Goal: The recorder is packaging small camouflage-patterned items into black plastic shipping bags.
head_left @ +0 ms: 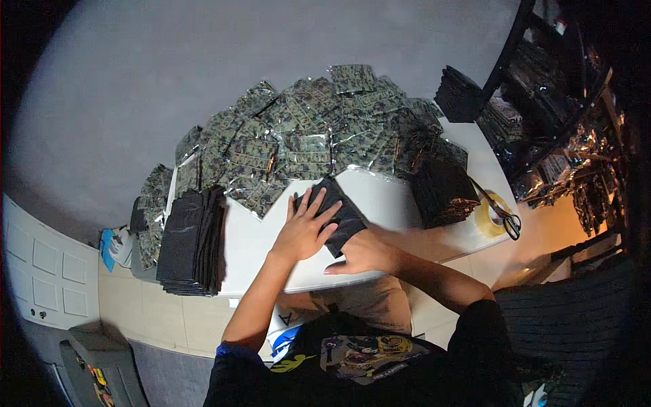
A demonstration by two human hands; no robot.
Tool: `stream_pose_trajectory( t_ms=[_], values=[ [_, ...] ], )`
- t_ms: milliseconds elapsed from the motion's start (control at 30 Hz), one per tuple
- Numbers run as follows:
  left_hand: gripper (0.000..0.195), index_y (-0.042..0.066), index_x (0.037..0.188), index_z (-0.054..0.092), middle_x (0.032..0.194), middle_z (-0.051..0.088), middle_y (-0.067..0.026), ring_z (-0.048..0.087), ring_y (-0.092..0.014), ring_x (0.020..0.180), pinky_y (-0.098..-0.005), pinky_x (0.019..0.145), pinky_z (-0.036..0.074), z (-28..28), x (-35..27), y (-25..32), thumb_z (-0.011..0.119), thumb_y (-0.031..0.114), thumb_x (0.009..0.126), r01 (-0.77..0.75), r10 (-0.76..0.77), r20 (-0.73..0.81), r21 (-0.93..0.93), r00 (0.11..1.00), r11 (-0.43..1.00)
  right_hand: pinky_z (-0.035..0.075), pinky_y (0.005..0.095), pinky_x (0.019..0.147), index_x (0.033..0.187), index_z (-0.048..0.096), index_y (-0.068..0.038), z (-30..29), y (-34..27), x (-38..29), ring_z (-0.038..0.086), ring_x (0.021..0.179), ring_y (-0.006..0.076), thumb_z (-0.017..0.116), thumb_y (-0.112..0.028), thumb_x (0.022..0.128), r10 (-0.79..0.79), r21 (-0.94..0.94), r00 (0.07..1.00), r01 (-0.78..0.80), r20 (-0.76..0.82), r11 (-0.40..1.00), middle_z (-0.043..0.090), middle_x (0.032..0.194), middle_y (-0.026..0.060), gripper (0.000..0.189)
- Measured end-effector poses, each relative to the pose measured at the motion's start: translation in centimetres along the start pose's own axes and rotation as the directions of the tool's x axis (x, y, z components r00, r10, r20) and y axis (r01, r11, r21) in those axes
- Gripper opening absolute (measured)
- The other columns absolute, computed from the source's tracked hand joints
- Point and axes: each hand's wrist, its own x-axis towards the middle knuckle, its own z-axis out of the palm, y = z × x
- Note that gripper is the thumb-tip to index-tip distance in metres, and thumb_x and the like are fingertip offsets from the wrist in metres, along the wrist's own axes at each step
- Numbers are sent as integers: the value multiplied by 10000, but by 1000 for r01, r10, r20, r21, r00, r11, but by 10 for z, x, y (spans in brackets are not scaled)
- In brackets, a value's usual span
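Note:
A folded piece of black fabric [342, 213] lies tilted on the white table [254, 249] in front of me. My left hand [304, 229] rests flat on it, fingers spread. My right hand [363, 252] lies over its lower right edge, the thumb out on the table; its fingers are partly hidden and blurred. Beyond both hands spreads a heap of camouflage-patterned items in clear plastic bags [307, 155]. Left of my hands stands a tall stack of folded black fabric pieces [185, 244]. Another black stack [440, 193] stands to the right.
A roll of clear tape [488, 219] and black-handled scissors [510, 224] lie at the table's right edge. More dark folded goods [457, 94] sit by a rack at the back right. Camouflage packs [152, 219] are piled off the table's left side. A white door [48, 264] is far left.

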Motion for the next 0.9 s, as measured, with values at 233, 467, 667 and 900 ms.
stream_pose_trajectory(
  t_ms=[233,467,667,900],
  values=[
    [570,243,1647,446,1759,281,-174,247,-482,1605,-694,1274,177,0,20,-12,489,441,1114,70,-72,-42,-47,997,996,438,530,1132,1409,589,26,-2,-1,13,555,1312,491,799,-620,840,-51,48,977,63,-208,997,592,1404,312,886],
    [583,256,1627,483,1752,275,-199,269,-506,1589,-737,1245,200,13,34,-9,462,521,1108,52,-53,-9,-42,999,998,433,506,1129,1407,601,8,10,9,26,548,1316,464,808,-665,816,-89,-9,953,91,-291,996,607,1397,277,919],
    [588,255,1614,505,1754,270,-197,235,-506,1602,-759,1237,183,14,34,4,482,530,1096,6,-5,-44,5,999,1000,440,510,1116,1341,676,-26,11,16,23,556,1320,451,810,-713,786,20,116,994,-7,-110,993,645,1372,271,894],
    [565,232,1596,529,1744,297,-199,248,-480,1605,-739,1249,184,2,24,-1,520,482,1090,-14,12,-47,-34,999,999,447,495,1129,1399,631,8,-11,-1,13,549,1339,448,793,-685,839,-57,-54,976,47,-209,997,616,1428,274,906]
  ],
)
